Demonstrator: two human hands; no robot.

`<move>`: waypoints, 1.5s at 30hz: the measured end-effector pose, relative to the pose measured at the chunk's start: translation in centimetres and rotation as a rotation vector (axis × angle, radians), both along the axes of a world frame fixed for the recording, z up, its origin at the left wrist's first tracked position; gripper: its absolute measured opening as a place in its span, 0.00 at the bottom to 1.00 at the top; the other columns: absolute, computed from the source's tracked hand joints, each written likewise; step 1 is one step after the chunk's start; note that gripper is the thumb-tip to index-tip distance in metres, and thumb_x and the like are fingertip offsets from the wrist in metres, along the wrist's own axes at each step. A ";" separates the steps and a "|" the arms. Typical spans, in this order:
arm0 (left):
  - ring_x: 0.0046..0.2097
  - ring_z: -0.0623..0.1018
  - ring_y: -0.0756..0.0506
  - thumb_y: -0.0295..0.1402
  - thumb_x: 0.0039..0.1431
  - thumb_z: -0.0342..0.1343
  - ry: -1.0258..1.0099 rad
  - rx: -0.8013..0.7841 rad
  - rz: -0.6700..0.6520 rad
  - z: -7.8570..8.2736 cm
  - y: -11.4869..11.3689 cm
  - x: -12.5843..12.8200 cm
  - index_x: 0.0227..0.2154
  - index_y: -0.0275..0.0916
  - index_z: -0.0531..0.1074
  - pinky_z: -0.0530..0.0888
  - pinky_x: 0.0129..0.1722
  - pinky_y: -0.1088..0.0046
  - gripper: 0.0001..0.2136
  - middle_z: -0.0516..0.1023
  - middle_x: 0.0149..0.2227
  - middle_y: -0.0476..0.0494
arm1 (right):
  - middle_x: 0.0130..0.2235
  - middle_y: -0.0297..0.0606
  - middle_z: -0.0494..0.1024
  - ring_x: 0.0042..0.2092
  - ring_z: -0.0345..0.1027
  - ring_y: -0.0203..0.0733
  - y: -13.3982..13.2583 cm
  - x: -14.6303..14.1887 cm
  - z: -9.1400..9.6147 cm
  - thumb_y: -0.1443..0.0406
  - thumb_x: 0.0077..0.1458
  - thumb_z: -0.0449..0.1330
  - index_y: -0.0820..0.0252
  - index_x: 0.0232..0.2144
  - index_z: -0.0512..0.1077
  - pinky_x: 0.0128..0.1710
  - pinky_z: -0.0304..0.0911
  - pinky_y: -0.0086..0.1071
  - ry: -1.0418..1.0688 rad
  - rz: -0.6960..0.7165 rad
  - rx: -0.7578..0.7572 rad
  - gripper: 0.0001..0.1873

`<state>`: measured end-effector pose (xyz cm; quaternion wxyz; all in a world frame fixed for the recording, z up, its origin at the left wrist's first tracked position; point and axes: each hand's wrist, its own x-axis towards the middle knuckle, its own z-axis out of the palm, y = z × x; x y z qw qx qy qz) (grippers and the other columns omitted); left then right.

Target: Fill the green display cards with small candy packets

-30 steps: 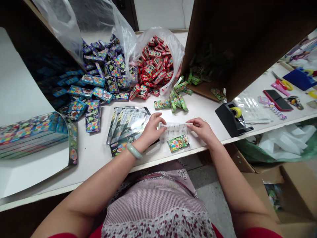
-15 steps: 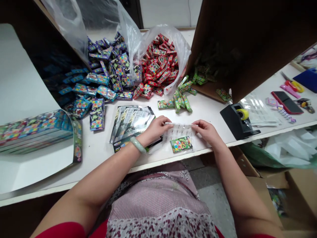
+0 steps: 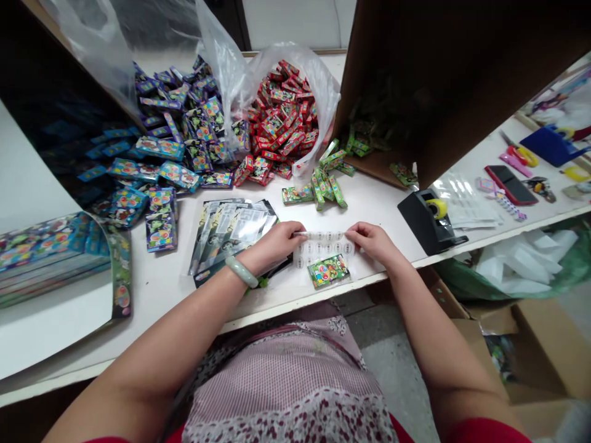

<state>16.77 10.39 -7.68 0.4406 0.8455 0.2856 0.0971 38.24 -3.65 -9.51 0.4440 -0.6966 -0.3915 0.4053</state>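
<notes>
A clear printed plastic sleeve [image 3: 323,249] lies flat near the table's front edge, with a small green packet [image 3: 329,271] inside its lower part. My left hand [image 3: 274,243] pinches the sleeve's top left corner and my right hand [image 3: 373,240] pinches its top right corner, folding the top flap. Under my left wrist, which wears a pale green bangle, a fanned stack of printed sleeves [image 3: 231,231] rests on the table.
Blue packets [image 3: 180,138] and red packets in a plastic bag [image 3: 281,120] are heaped behind. Several green packets [image 3: 323,184] lie before a tipped cardboard box [image 3: 443,80]. A black tape dispenser [image 3: 429,221] stands right; a phone [image 3: 510,184] and scissors [image 3: 519,154] lie farther right.
Both hands stay on the sleeve's top corners. The top flap has been folded down a little. The camera has shifted slightly.
</notes>
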 end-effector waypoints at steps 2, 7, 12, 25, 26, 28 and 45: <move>0.31 0.72 0.46 0.31 0.52 0.54 0.003 -0.009 -0.015 0.1 0.1 0.0 0.29 0.38 0.74 0.66 0.31 0.71 0.05 0.75 0.28 0.46 | 0.20 0.28 0.66 0.24 0.57 0.33 0.0 0.1 -0.1 0.55 0.47 0.62 0.59 0.23 0.69 0.25 0.53 0.31 -0.001 0.000 -0.001 0.14; 0.29 0.70 0.47 0.30 0.50 0.55 0.007 -0.045 -0.030 0.2 0.2 -0.1 0.31 0.38 0.73 0.66 0.30 0.72 0.05 0.74 0.28 0.48 | 0.25 0.29 0.69 0.26 0.60 0.33 -0.2 0.1 -0.1 0.56 0.45 0.64 0.60 0.27 0.69 0.28 0.57 0.30 0.049 0.010 0.024 0.14; 0.30 0.69 0.48 0.36 0.53 0.54 -0.032 -0.108 -0.005 0.1 -0.2 0.3 0.29 0.37 0.70 0.65 0.29 0.74 0.07 0.71 0.27 0.49 | 0.23 0.28 0.67 0.25 0.59 0.33 -0.5 0.3 0.1 0.54 0.48 0.62 0.59 0.26 0.68 0.26 0.56 0.29 0.023 0.052 0.020 0.14; 0.29 0.66 0.50 0.35 0.51 0.56 -0.067 -0.153 0.025 -0.2 -0.5 0.9 0.26 0.37 0.68 0.63 0.30 0.74 0.07 0.67 0.25 0.52 | 0.24 0.30 0.69 0.27 0.59 0.35 2.3 -0.5 1.0 0.56 0.42 0.64 0.59 0.23 0.69 0.27 0.55 0.30 -0.132 0.248 -0.078 0.13; 0.29 0.66 0.50 0.35 0.51 0.56 -0.062 -0.155 0.030 -0.3 -0.5 1.0 0.25 0.37 0.68 0.63 0.29 0.75 0.07 0.67 0.25 0.52 | 0.23 0.30 0.68 0.27 0.59 0.35 2.4 -0.5 1.0 0.56 0.42 0.63 0.60 0.23 0.70 0.27 0.54 0.29 -0.133 0.264 -0.092 0.13; 0.30 0.67 0.50 0.33 0.51 0.56 -0.058 -0.158 0.033 -0.4 -0.4 1.1 0.26 0.36 0.68 0.63 0.30 0.75 0.05 0.68 0.25 0.52 | 0.23 0.30 0.68 0.26 0.59 0.35 2.4 -0.3 1.0 0.56 0.43 0.63 0.60 0.23 0.71 0.27 0.54 0.29 -0.145 0.280 -0.113 0.13; 0.30 0.68 0.50 0.32 0.52 0.55 -0.029 -0.143 -0.015 -0.2 -0.2 0.9 0.28 0.36 0.71 0.65 0.31 0.74 0.05 0.72 0.27 0.50 | 0.23 0.29 0.68 0.26 0.59 0.33 3.4 -0.7 1.4 0.60 0.44 0.64 0.60 0.24 0.69 0.27 0.55 0.29 -0.032 0.390 -0.076 0.10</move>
